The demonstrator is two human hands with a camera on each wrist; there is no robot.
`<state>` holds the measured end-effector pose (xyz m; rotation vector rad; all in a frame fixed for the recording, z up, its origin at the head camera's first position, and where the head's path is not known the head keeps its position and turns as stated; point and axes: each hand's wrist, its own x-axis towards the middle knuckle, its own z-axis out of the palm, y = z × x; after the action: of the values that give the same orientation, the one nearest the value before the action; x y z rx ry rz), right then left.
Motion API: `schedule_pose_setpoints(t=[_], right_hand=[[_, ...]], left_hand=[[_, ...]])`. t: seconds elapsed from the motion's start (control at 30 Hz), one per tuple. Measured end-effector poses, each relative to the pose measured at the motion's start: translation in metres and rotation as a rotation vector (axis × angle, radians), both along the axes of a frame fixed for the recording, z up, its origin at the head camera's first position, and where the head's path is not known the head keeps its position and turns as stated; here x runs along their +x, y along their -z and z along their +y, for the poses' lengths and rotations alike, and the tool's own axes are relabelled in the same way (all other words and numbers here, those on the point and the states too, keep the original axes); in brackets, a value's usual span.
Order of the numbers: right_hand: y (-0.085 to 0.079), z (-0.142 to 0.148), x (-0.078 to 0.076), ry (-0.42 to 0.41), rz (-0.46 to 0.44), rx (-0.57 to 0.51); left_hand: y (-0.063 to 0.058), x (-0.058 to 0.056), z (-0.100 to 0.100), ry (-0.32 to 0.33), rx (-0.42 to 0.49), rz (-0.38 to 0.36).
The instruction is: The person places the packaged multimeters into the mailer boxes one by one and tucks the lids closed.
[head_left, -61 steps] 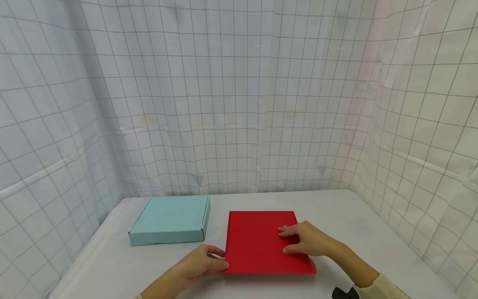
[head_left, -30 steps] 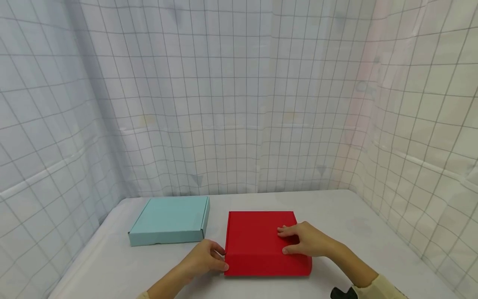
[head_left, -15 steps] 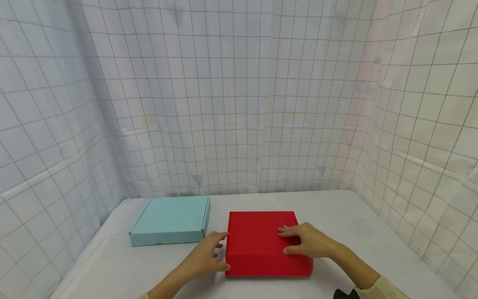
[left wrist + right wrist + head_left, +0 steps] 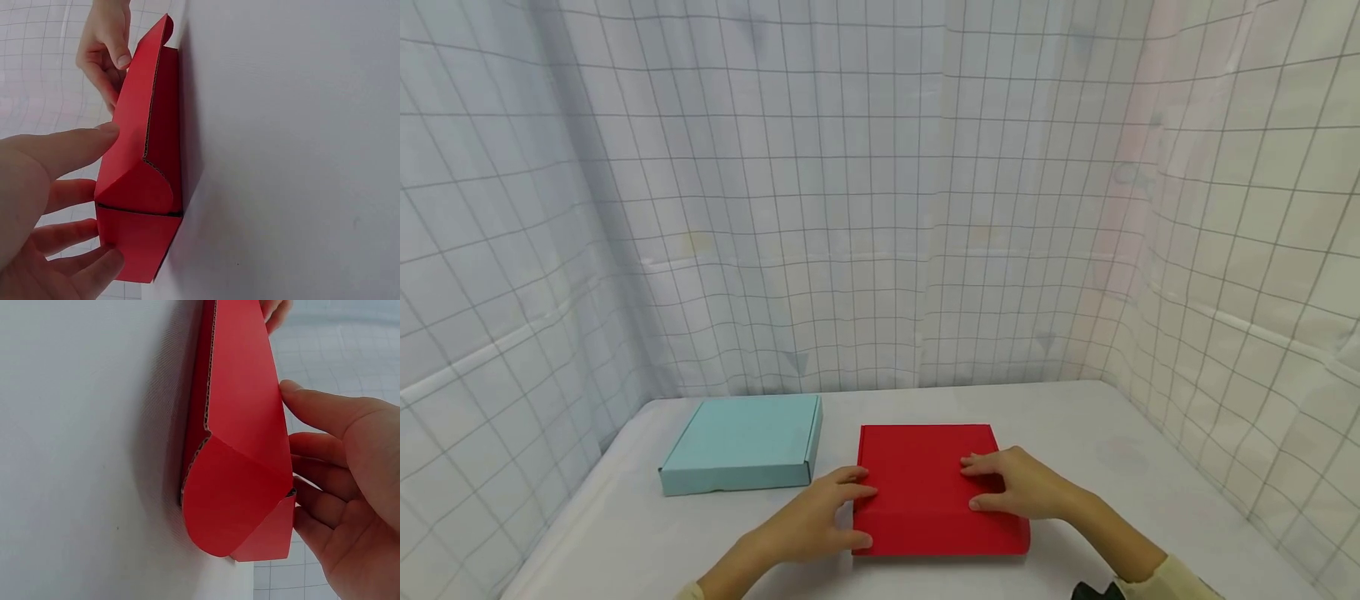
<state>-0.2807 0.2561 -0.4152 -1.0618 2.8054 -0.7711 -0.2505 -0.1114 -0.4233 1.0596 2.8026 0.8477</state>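
A red cardboard box (image 4: 917, 471) lies on the white table, its lid down. Along the near side the lid's front flap (image 4: 244, 375) slants outward, its corrugated edge apart from the front wall. A rounded side tab (image 4: 231, 494) sticks out at the right end. My left hand (image 4: 808, 517) is at the box's left edge, fingers spread, with fingertips and thumb over the lid. On the lid's right part rests my right hand (image 4: 1026, 485), thumb and fingers spread and loosely bent. Neither hand wraps around the box.
A closed light-blue cardboard box (image 4: 741, 442) lies to the left, a little farther back than the red one. White cloth curtains (image 4: 880, 208) with a grid pattern rise behind the table and on both sides. White cloth covers the table (image 4: 1075, 433).
The red box's raised front flap has swung down toward the front. My left hand has let go of the flap's corner, spread its fingers and moved onto the lid's left edge. My right hand stays put.
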Motion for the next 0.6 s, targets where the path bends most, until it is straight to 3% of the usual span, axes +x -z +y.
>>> schedule_pose_setpoints(t=[0.4, 0.6], right_hand=[[-0.006, 0.019, 0.009, -0.019, 0.074, 0.02], [-0.01, 0.03, 0.021, 0.008, 0.09, -0.01]], left_hand=[[-0.002, -0.007, -0.003, 0.038, 0.008, 0.023], [-0.001, -0.01, -0.002, 0.044, -0.001, 0.051]])
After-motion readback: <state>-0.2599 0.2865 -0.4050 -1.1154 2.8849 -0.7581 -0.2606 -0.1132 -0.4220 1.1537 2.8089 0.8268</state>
